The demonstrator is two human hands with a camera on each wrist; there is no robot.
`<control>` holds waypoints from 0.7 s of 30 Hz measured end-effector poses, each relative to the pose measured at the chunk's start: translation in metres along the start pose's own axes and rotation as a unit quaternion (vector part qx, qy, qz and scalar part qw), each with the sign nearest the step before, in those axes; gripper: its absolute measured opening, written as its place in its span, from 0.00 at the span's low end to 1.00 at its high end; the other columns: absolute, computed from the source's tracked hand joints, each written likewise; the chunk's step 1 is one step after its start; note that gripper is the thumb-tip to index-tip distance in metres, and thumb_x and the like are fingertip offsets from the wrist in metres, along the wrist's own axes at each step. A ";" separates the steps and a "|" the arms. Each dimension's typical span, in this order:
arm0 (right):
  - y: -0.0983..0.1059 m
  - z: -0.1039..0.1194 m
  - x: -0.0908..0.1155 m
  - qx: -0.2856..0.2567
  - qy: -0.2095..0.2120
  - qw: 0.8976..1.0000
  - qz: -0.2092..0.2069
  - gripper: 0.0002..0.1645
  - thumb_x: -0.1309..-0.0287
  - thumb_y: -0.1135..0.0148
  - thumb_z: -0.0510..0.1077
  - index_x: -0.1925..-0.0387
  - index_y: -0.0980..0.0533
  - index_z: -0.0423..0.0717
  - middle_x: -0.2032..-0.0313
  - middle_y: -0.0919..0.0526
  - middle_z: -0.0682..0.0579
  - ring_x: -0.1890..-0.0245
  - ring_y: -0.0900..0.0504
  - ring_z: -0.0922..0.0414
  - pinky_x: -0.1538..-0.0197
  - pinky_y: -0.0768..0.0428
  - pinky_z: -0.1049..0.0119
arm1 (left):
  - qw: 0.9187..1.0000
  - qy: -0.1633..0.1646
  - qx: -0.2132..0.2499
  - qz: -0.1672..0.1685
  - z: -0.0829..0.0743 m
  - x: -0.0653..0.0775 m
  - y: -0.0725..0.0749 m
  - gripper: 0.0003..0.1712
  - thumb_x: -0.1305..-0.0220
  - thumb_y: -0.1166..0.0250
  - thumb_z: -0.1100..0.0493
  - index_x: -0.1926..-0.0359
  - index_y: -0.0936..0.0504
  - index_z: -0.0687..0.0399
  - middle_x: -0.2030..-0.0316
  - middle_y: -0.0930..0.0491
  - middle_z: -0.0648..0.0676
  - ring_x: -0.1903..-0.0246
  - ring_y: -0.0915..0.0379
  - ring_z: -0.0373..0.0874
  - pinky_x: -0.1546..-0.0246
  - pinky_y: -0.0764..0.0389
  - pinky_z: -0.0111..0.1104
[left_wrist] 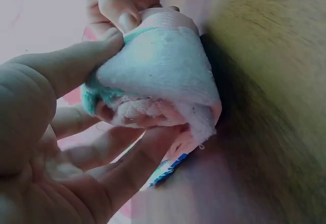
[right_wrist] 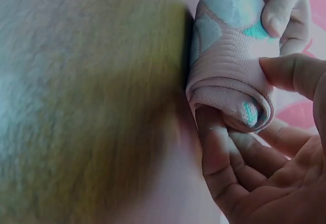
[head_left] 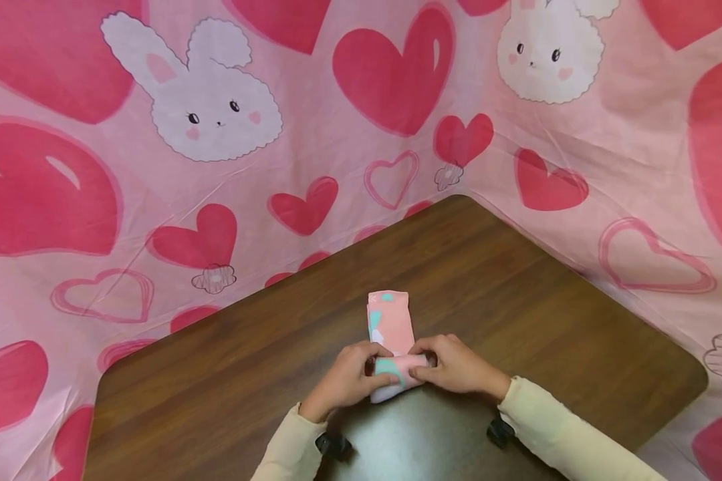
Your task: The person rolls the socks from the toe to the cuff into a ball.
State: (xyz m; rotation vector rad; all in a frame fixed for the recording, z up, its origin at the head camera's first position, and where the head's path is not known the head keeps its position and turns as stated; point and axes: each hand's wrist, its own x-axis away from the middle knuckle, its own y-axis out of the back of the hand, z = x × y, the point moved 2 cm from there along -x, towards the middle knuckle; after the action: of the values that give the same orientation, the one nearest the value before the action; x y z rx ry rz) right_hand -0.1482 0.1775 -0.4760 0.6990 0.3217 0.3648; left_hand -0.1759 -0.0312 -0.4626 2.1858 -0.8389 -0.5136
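Observation:
A pink sock [head_left: 392, 325] with teal and white patches lies on the brown table, its far end flat and its near end rolled into a thick bundle. My left hand [head_left: 350, 375] grips the roll's left end, thumb on top and fingers beneath. At the right end, my right hand [head_left: 455, 366] holds the roll the same way. The spiral of knit layers in the sock roll [right_wrist: 232, 66] shows in the right wrist view. Folded white fabric of the sock [left_wrist: 160, 66] fills the middle of the left wrist view.
The wooden table [head_left: 553, 321] has rounded corners and stands against a pink cloth backdrop [head_left: 313, 147] printed with hearts and rabbits. A black device [head_left: 335, 446] sits at the left wrist and another black device [head_left: 501, 431] at the right.

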 end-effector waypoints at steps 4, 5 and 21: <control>-0.001 -0.002 -0.002 -0.023 -0.027 0.999 0.004 0.07 0.50 0.35 0.48 0.68 0.24 0.55 0.81 0.26 0.62 0.83 0.31 0.65 0.79 0.31 0.71 | 0.999 0.022 0.022 0.008 0.004 -0.001 0.001 0.19 0.48 0.33 0.46 0.59 0.18 0.52 0.70 0.29 0.44 0.75 0.33 0.36 0.75 0.29 0.26; -0.001 -0.002 -0.003 -0.028 -0.034 0.999 0.005 0.08 0.50 0.35 0.48 0.68 0.24 0.55 0.82 0.26 0.61 0.84 0.31 0.66 0.79 0.31 0.71 | 0.999 0.031 0.031 0.010 0.005 -0.002 0.002 0.19 0.47 0.33 0.47 0.58 0.18 0.52 0.71 0.28 0.44 0.75 0.33 0.36 0.76 0.29 0.27; -0.006 0.020 -0.006 0.173 0.038 0.980 -0.091 0.07 0.53 0.34 0.42 0.73 0.25 0.58 0.69 0.31 0.62 0.71 0.34 0.64 0.69 0.31 0.68 | 0.986 0.126 0.101 0.030 0.013 -0.008 0.002 0.12 0.47 0.33 0.49 0.64 0.17 0.48 0.79 0.24 0.44 0.79 0.31 0.38 0.78 0.29 0.30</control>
State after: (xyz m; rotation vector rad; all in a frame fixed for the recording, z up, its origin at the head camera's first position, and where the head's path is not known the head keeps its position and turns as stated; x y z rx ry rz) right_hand -0.1438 0.1595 -0.4646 0.9906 0.5261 0.1622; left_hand -0.1901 -0.0327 -0.4693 2.3388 -0.8446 -0.1212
